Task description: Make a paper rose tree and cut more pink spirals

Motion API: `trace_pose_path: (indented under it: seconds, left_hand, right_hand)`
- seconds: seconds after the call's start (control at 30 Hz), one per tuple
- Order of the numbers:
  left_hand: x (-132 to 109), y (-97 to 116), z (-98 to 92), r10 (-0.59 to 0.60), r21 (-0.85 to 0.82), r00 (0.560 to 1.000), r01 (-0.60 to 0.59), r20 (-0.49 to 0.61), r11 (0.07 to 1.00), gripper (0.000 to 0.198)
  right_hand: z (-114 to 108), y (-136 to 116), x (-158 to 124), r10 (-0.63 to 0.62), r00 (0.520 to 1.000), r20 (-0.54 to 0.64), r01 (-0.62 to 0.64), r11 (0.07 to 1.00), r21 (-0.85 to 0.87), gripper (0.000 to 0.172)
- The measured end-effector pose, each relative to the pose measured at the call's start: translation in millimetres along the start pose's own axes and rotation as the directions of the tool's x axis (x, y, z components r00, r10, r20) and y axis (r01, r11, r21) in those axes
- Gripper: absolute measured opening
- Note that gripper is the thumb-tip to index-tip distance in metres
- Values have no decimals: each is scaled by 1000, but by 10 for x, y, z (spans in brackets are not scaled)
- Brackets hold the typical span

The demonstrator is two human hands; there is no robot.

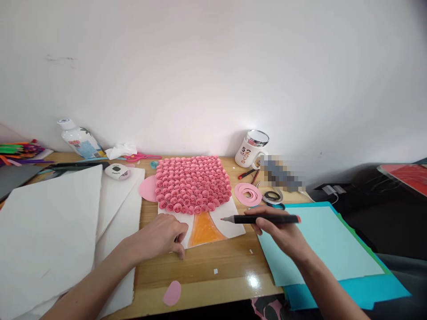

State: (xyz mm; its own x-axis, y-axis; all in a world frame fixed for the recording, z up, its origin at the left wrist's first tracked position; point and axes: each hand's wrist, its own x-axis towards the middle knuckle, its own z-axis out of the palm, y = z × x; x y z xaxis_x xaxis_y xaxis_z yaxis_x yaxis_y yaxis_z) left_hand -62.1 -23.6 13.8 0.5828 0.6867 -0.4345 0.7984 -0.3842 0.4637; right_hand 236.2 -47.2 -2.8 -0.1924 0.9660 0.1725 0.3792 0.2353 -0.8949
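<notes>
While your right hand (282, 231) has its fingers clamped mid-barrel on the black marker (245, 219), its tip is over the white sheet (233, 222), right of the orange patch (204, 230); contact uncertain. Suggest a grip nearer the tip and a steeper angle, for finer control. Keep clear of the pink paper roses (191, 184) above. Left hand (162, 235): fingers curled at the sheet's lower left; cannot tell if they press. Flattening them there should limit slip.

Surface: glossy wood counter (193, 278), glare near the front; pink scrap (172, 293) and white bits lie loose. Large white papers (53, 231) left, pale blue sheet (327, 240) right.

Room: mug (245, 153) and bottle (80, 140) at the back, before a smudged white wall (200, 80).
</notes>
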Motion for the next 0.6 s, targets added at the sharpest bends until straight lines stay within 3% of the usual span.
trace_pose_path:
  seconds: [0.07, 0.17, 0.4, 0.6]
  left_hand:
    - [-15, -13, -4, -24, -17, 1000, 24, 2, 1000, 32]
    - [-22, -38, -2, -41, -53, 999, 41, -3, 998, 32]
    - [7, -22, -30, -84, -80, 996, 86, 27, 993, 29]
    - [29, -60, 7, -68, -61, 997, 70, 25, 996, 31]
  right_hand:
    - [-91, 69, 193, 8, 988, 154, -19, 997, 70, 29]
    - [-54, 192, 414, -5, 966, 260, -27, 993, 118, 31]
    - [28, 415, 504, -48, 935, 352, 11, 995, 104, 34]
    - [18, 431, 519, -46, 931, 362, -10, 988, 151, 29]
